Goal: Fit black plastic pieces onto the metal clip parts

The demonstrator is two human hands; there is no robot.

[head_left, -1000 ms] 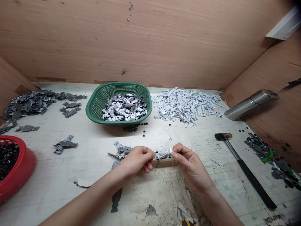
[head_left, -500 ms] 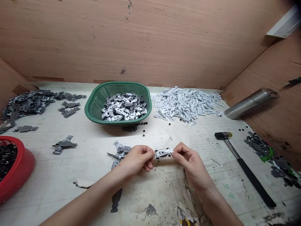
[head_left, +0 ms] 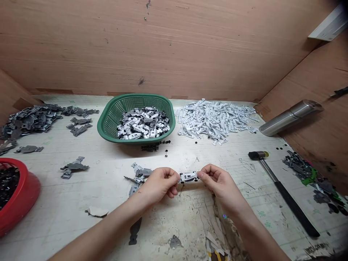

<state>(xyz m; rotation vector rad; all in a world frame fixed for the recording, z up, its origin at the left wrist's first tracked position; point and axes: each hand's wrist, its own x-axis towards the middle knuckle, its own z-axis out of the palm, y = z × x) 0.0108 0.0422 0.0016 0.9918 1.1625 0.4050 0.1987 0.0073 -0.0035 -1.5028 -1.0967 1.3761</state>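
A small white toy race car [head_left: 188, 177] with black wheels is held level between my two hands, just above the table. My left hand [head_left: 164, 182] pinches its left end between thumb and fingers. At the other end, the thumb and forefinger of my right hand [head_left: 216, 181] are closed on the tip. Beside my left wrist lie several grey chassis plates [head_left: 139, 174], partly covered by the hand. Behind my hands stands a green basket [head_left: 102, 125] filled with white and black toy cars [head_left: 141, 125]. Right of it spreads a heap of white car body pieces [head_left: 214, 119].
Grey chassis plates [head_left: 32, 121] are piled at the far left. A red bowl [head_left: 31, 195] of small black parts sits at the left edge. On the right lie a black-handled hammer [head_left: 290, 203] and mixed scraps [head_left: 304, 172]; a metal cylinder [head_left: 288, 119] leans against the wooden wall.
My right hand has shifted very slightly left along the toy car's end. My left hand keeps its pinch, and the other things stay put.
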